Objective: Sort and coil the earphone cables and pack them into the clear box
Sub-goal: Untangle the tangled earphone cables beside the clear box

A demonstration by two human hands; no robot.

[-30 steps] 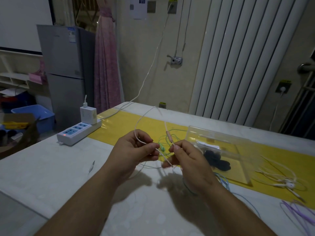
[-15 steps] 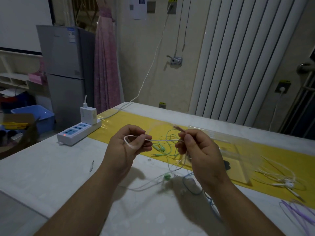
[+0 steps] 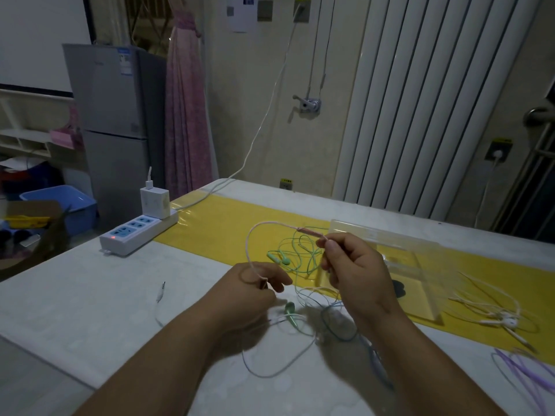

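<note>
while both grips pinch pink cable (image 3: 250,244), left hand (image 3: 255,292) and right hand (image 3: 351,271) near clear box (image 3: 420,265)

A white power strip (image 3: 136,235) is seen on the counter (image 3: 75,310), a charger (image 3: 154,202) plugged in; a grey fridge (image 3: 115,121) stands behind.

Dim room: cream wall (image 3: 264,139) with white ribbed radiator (image 3: 420,100), grey fridge (image 3: 114,121) beside pink curtain (image 3: 186,109), white table (image 3: 90,310) with yellow runner (image 3: 225,229), power strip (image 3: 138,232) at its left edge.
</note>
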